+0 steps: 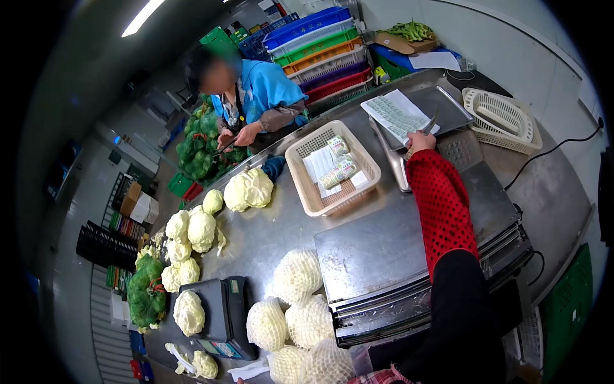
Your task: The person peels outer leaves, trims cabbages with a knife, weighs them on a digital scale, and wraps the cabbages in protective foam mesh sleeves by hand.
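My right hand (pixel 420 141), in a red sleeve with black dots, is closed around what looks like a knife (pixel 434 120), its thin curved blade pointing up and away. It is at the near edge of a stack of printed label sheets (pixel 394 114) lying partly on a metal tray (pixel 446 102). Of my left hand, only what may be a fingertip (pixel 240 381) shows at the bottom edge, near a white foam net (pixel 249 370). Several cabbages in foam nets (pixel 298 276) sit beside the steel wrapping machine (pixel 377 249).
A beige basket (pixel 296 168) holds label rolls and paper. A bare cabbage (pixel 189 313) rests on the black scale (pixel 220 307); more cabbages (pixel 201 230) line the left edge. Across the table stands a person in blue (pixel 268 86). Stacked crates (pixel 320 57) stand behind.
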The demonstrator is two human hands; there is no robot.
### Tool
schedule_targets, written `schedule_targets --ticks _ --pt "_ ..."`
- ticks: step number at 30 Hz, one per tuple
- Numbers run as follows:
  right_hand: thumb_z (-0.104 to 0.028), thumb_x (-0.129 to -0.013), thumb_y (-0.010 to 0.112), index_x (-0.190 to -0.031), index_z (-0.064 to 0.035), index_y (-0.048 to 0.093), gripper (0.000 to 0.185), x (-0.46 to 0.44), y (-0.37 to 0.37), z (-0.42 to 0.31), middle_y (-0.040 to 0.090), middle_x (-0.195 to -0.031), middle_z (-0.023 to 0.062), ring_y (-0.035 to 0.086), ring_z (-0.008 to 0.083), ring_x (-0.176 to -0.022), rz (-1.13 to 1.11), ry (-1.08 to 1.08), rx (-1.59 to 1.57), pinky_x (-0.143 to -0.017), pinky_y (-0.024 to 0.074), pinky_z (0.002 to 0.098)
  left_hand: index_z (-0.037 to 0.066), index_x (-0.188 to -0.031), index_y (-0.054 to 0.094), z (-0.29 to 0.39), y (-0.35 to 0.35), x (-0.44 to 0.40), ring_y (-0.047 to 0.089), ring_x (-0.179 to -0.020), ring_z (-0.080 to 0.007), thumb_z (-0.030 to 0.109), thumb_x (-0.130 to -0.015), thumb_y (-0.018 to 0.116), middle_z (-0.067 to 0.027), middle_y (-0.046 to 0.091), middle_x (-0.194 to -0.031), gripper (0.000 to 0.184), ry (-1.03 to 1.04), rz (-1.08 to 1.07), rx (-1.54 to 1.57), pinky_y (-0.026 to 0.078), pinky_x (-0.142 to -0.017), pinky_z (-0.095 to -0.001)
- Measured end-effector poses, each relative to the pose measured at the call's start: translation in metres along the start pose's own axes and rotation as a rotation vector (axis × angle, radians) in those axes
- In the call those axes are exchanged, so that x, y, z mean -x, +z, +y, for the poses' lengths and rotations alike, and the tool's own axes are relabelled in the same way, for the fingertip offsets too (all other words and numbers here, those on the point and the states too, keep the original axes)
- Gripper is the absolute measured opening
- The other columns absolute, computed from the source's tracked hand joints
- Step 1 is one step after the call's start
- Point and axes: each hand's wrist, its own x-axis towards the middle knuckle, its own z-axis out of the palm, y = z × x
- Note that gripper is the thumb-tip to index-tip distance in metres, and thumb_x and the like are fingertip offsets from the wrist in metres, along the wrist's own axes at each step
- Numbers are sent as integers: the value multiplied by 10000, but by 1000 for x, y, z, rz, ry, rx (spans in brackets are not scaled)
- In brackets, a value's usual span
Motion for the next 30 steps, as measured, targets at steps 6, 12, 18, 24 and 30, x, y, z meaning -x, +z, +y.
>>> schedule_targets --ticks 6,12,18,24,30 --pt "-94 -810 540 -979 -110 619 187 111 30 -53 656 -837 140 652 323 -730 -343 -1302 889 -608 512 436 16 -1237 510 75 94 65 533 -972 -207 144 -958 476 -111 526 -1212 309 836 -148 -370 482 -761 -323" --pt "-153 -744 578 -808 -117 527 89 357 -6 -79 512 -709 26 595 165 -581 -1074 -1944 733 -494 465 311 5 -1266 456 129 231 81 605 -1032 -328 480 -993 344 -208 522 -1280 559 220 -850 467 500 -854 -423" --pt "-181 -729 585 -821 -98 544 131 532 -96 -45 499 -696 20 548 127 -560 -1438 -1770 476 -466 438 276 61 -1275 489 146 223 94 555 -1114 -273 564 -966 320 -130 508 -1301 614 -242 -1195 1181 438 -961 -419" --pt "-131 -751 652 -974 -71 584 241 611 -151 -68 597 -939 96 636 213 -690 -1673 -1130 705 -536 510 309 63 -1277 491 116 156 82 550 -1115 -264 589 -950 337 -118 522 -1285 638 -286 -1422 1141 434 -967 -410" --pt "-186 -731 776 -1050 -20 585 407 563 -131 -144 621 -996 145 616 275 -714 -977 -907 696 -620 489 336 65 -1278 494 87 113 26 545 -1116 -256 614 -933 354 -106 535 -1269 663 -221 -1798 1034 429 -973 -401"
